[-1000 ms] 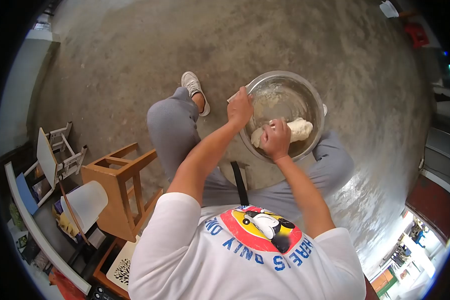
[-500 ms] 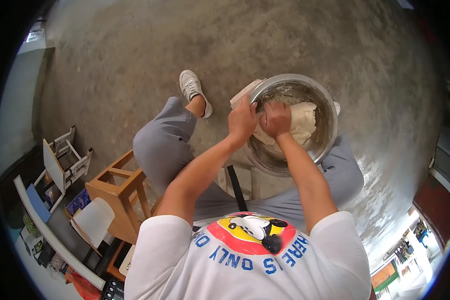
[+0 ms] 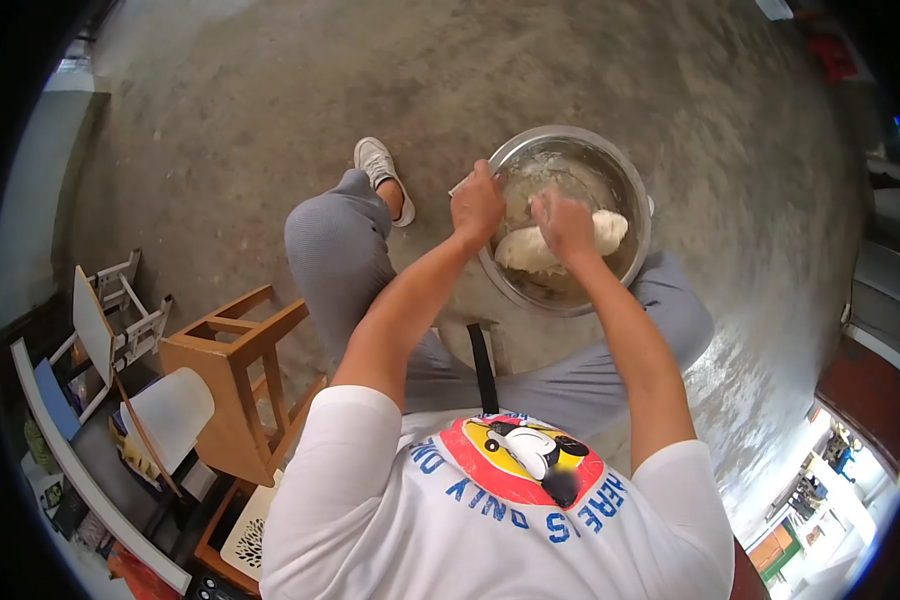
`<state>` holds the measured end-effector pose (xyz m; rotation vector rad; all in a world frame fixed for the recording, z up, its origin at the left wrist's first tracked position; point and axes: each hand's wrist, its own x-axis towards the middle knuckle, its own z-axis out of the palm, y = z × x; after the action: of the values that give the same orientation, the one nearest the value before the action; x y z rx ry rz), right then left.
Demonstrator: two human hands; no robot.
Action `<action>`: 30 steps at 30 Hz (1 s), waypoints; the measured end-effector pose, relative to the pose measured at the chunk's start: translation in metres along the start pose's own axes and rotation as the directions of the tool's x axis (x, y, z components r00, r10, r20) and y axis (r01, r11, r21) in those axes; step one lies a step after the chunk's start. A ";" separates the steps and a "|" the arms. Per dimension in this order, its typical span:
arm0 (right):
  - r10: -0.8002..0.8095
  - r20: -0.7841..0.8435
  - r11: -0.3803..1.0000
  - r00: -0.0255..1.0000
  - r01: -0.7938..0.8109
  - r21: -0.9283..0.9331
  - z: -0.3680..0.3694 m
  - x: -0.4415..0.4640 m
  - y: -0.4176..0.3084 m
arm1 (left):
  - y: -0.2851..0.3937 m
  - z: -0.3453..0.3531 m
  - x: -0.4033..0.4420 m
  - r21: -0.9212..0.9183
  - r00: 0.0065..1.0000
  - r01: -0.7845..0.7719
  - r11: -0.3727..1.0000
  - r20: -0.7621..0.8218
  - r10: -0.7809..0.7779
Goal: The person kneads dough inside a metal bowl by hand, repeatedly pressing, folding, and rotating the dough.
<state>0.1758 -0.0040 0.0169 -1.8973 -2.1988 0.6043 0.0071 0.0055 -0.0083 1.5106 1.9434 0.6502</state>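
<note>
A round metal basin [image 3: 642,215] sits in front of me between my legs, with wet, floury smears on its inner wall. Across its lower half lies a long, pale lump of dough [image 3: 530,252]. My left hand [image 3: 478,207] is closed on the basin's left rim. Over the middle of the dough is my right hand [image 3: 567,228], its fingers curled and slightly blurred near the far side of the lump. Whether any dough is inside those fingers is hidden.
Concrete floor [image 3: 270,110] surrounds the basin. To my left stand a wooden stool [image 3: 235,350], a white chair seat [image 3: 175,415] and a folding step stool [image 3: 120,310]. My own shoe [image 3: 380,165] is left of the basin.
The dough has gone from a broad, flattened mass to a narrower roll across the basin. My right hand has moved slightly right within it. My left hand stays at the rim.
</note>
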 end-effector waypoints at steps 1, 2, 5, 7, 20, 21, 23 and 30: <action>0.045 0.001 0.997 0.999 -0.045 0.056 0.003 -0.013 0.005 | 0.001 0.001 0.000 0.007 1.000 -0.011 1.000 0.002 0.011; -0.043 -0.144 0.998 0.989 0.047 0.030 0.020 -0.029 0.022 | 0.003 0.001 0.000 0.007 1.000 -0.005 1.000 0.019 0.005; -0.139 -0.360 0.984 0.922 0.090 -0.151 0.020 -0.055 0.009 | 0.001 0.002 0.001 0.010 0.999 0.017 1.000 0.028 -0.017; -0.206 -0.341 0.969 0.917 0.143 -0.201 0.030 -0.064 0.014 | 0.001 0.003 0.001 -0.001 1.000 0.008 1.000 0.000 -0.008; -0.067 -0.191 0.992 0.979 0.045 -0.117 0.061 0.020 0.034 | 0.000 0.008 0.003 -0.078 0.998 -0.055 0.995 -0.032 0.052; -0.040 -0.268 0.997 0.963 0.022 -0.070 0.064 0.034 0.031 | -0.003 0.009 0.002 -0.090 0.997 -0.070 0.994 -0.045 0.066; -0.023 -0.328 0.999 0.944 0.007 -0.050 0.062 0.069 0.029 | -0.003 0.010 0.011 -0.097 0.992 -0.101 0.990 -0.080 0.093; -0.087 -0.087 0.984 0.992 0.072 -0.161 0.035 0.065 0.045 | 0.002 0.004 0.004 -0.024 0.999 -0.042 0.999 -0.015 0.042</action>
<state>0.1914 0.0571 -0.0417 -1.8573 -2.3103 0.3293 0.0108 0.0095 -0.0108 1.5392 1.9122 0.7026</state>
